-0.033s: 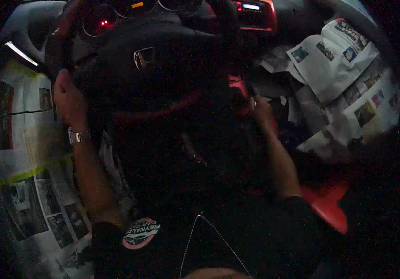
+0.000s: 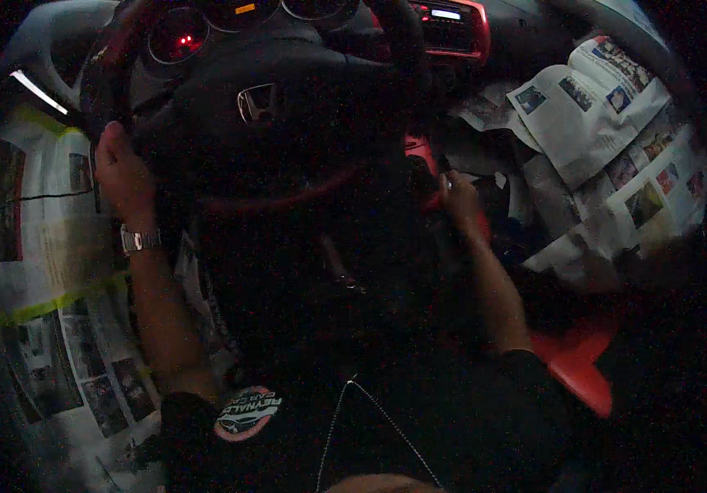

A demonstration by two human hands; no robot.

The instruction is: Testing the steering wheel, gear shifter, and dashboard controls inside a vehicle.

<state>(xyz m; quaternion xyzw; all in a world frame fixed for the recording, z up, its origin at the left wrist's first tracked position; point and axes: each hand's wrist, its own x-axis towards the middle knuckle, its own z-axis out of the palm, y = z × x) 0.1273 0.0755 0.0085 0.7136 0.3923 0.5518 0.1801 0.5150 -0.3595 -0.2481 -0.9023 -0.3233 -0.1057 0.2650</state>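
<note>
My left hand [image 2: 123,168] is wrapped round the left side of the black steering wheel [image 2: 105,99], and a metal-banded watch [image 2: 140,239] sits on that wrist. Low to the right of the wheel, my right hand [image 2: 460,199] is closed round a dark lever [image 2: 442,163], which looks like the gear lever. Deep shadow hides most of its shape. A ring shows on a finger of this hand. Beside the lever lies a red-lit console panel [image 2: 419,148].
Newspaper sheets cover the door side [image 2: 50,214], held with yellow-green tape [image 2: 37,311]. More newspaper [image 2: 587,119] lies over the passenger side. Above the wheel are the instrument dials [image 2: 179,37]; a red-edged stereo panel [image 2: 452,29] glows right of them. A red part [image 2: 579,370] shows near my right elbow.
</note>
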